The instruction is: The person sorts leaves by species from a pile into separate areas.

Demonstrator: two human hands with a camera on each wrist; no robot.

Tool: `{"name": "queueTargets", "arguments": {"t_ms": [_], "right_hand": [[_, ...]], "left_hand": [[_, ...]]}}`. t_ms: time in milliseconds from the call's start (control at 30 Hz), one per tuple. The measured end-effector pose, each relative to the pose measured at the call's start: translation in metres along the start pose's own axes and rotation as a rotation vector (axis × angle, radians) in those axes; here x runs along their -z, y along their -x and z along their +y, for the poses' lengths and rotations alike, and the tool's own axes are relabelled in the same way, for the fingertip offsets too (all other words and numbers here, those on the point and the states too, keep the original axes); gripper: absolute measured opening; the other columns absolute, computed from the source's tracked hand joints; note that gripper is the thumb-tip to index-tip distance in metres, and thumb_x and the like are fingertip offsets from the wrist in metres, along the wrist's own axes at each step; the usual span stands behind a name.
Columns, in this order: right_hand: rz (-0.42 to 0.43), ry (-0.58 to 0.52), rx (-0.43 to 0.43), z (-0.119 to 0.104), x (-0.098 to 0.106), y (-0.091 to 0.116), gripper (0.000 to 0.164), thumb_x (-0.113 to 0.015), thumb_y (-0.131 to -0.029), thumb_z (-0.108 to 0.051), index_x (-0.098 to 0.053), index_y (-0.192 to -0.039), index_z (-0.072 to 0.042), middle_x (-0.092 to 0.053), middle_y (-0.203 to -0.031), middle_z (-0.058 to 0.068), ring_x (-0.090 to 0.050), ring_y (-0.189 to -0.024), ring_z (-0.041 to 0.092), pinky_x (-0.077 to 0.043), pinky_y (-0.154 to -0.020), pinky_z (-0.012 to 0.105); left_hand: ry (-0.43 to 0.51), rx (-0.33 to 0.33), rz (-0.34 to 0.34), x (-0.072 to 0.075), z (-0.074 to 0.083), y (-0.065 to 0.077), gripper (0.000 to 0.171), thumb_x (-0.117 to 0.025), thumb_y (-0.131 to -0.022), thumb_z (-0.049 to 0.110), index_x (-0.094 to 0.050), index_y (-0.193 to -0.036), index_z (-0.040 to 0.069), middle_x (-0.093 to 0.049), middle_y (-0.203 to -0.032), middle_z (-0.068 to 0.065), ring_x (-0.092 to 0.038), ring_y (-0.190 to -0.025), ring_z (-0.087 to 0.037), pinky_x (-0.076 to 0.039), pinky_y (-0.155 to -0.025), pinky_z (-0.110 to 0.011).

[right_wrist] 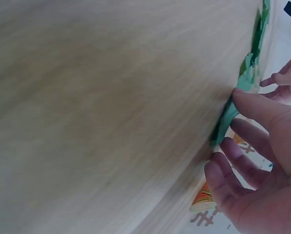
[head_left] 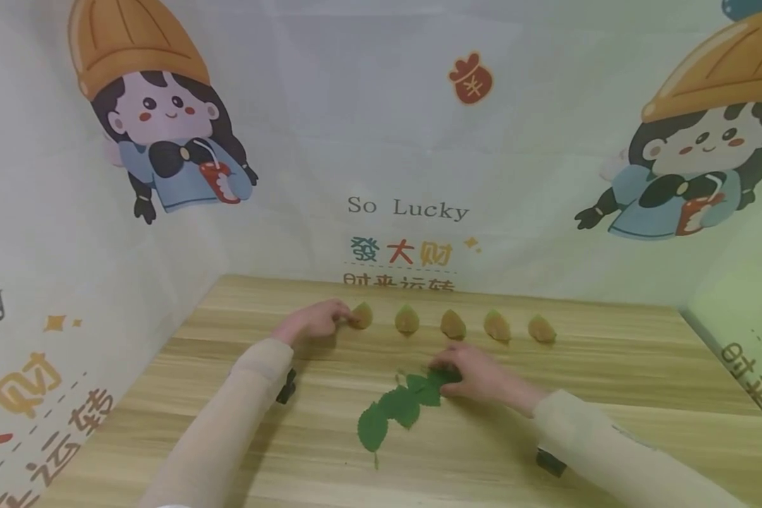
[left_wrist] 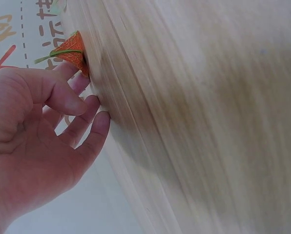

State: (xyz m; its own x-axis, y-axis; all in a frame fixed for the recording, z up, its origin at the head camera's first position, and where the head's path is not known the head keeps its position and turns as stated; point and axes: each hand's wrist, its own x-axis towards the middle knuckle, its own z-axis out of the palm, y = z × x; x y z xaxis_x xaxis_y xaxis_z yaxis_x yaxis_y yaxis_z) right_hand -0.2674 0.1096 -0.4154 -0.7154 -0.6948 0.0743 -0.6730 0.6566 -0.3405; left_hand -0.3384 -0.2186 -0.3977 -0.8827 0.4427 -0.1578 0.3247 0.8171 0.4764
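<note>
Several orange-brown papery husks, like physalis lanterns, stand in a row at the back of the table. At the leftmost husk [head_left: 363,316] my left hand [head_left: 314,321] has its fingertips right at the side. Seen from the left wrist, this husk [left_wrist: 70,51] is orange with pale veins and a green stem, and the fingers are loosely bent beside it. Green serrated leaves [head_left: 401,408] lie in a slanting line in front of the row. My right hand [head_left: 479,374] rests over the upper right leaf [right_wrist: 226,119], thumb on one edge and relaxed fingers at the other.
The other husks, such as the middle one [head_left: 453,324] and the rightmost [head_left: 542,329], are spaced along the wood-grain table [head_left: 641,437]. A printed cloth [head_left: 394,141] with cartoon figures and lettering rises behind the table and at both sides.
</note>
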Motion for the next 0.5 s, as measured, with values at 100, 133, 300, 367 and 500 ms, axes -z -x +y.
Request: {"name": "queueTargets", "arguments": {"t_ms": [100,133,300,367,500], "right_hand": [[0.013,-0.008,-0.012,0.0009,0.0007,0.0031,0.041,-0.078,-0.083,-0.014,-0.067,-0.120,-0.003,-0.067,-0.118,0.014,-0.063,-0.104,0.028,-0.054,-0.090,0.044],[0.016,-0.016,-0.018,0.0008,0.0010,0.0037,0.040,-0.077,-0.082,-0.014,-0.067,-0.120,-0.003,-0.067,-0.119,0.014,-0.063,-0.105,0.029,-0.054,-0.091,0.044],[0.033,-0.010,-0.021,0.0002,0.0019,0.0056,0.037,-0.078,-0.082,-0.014,-0.069,-0.116,-0.004,-0.070,-0.115,0.011,-0.064,-0.102,0.026,-0.055,-0.088,0.041],[0.041,-0.001,-0.015,0.0006,0.0017,0.0066,0.035,-0.078,-0.082,-0.016,-0.070,-0.114,-0.005,-0.070,-0.112,0.010,-0.064,-0.101,0.024,-0.055,-0.087,0.039],[0.049,0.012,-0.005,0.0036,0.0006,0.0084,0.036,-0.079,-0.082,-0.019,-0.070,-0.114,-0.006,-0.071,-0.111,0.008,-0.064,-0.100,0.023,-0.054,-0.087,0.038]], "left_hand": [[-0.003,0.000,-0.003,0.0009,0.0007,-0.0014,0.072,-0.042,-0.073,-0.022,-0.057,-0.137,0.005,-0.054,-0.136,-0.021,-0.050,-0.129,-0.038,-0.038,-0.114,-0.052],[0.003,0.004,-0.005,0.0011,0.0007,-0.0017,0.072,-0.041,-0.073,-0.022,-0.057,-0.137,0.006,-0.054,-0.136,-0.021,-0.049,-0.129,-0.039,-0.038,-0.115,-0.053],[0.023,0.009,-0.014,0.0014,-0.0002,-0.0026,0.070,-0.042,-0.074,-0.022,-0.057,-0.137,0.005,-0.053,-0.137,-0.021,-0.048,-0.130,-0.039,-0.036,-0.115,-0.054],[0.029,0.011,-0.018,0.0014,-0.0001,-0.0023,0.069,-0.043,-0.075,-0.022,-0.057,-0.137,0.005,-0.053,-0.136,-0.021,-0.048,-0.130,-0.038,-0.037,-0.115,-0.054],[0.019,0.004,-0.015,0.0013,0.0007,-0.0013,0.069,-0.045,-0.074,-0.021,-0.056,-0.137,0.004,-0.054,-0.134,-0.022,-0.049,-0.127,-0.039,-0.039,-0.114,-0.053]]}}
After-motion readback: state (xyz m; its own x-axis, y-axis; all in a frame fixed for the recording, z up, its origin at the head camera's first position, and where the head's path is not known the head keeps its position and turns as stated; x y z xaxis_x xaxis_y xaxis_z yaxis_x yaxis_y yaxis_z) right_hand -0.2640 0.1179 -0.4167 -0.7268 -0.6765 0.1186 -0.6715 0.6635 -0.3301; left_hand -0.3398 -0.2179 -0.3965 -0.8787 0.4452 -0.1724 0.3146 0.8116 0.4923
